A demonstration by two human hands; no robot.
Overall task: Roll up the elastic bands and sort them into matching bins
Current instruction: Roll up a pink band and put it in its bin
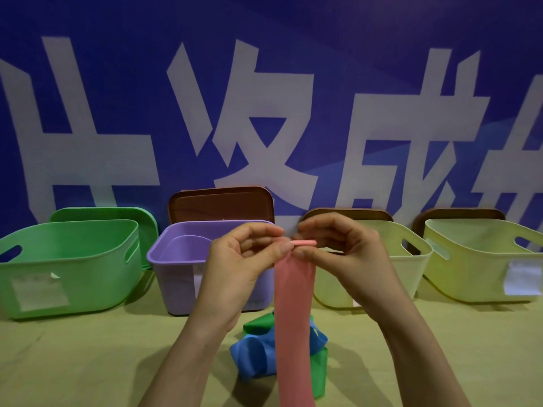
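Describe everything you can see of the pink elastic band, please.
The pink band is a flat, smooth, stretchy-looking strip, matte salmon. Its top end is rolled into a thin tube, pinched between the left hand and right hand. The rest hangs straight down in front of the blue band and green band, leaving the frame below.

The left hand and the right hand are bare. Both arms are bare too, from the wrists all the way down to the bottom of the picture. The fingers are long and slim. The left thumb nail looks short and plain.
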